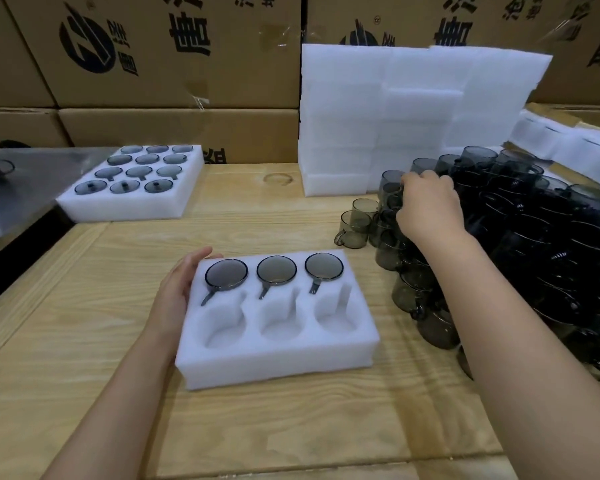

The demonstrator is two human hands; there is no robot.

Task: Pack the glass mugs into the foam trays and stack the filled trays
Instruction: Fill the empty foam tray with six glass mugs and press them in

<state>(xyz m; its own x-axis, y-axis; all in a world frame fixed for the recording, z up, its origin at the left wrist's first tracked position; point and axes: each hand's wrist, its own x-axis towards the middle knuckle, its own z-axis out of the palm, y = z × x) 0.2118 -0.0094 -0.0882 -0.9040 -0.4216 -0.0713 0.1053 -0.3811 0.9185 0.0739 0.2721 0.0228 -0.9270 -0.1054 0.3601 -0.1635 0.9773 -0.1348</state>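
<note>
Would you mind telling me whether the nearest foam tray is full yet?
Half full: the foam tray holds three mugs in its far row; its three near pockets are empty.

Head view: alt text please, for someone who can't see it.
A person's left hand steadies a six-slot foam tray holding three glass mugs in its far row, while the right hand reaches into a pile of mugs. A filled twelve-mug tray sits far left.

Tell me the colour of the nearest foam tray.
The foam tray is white; head view shows it best.
</note>
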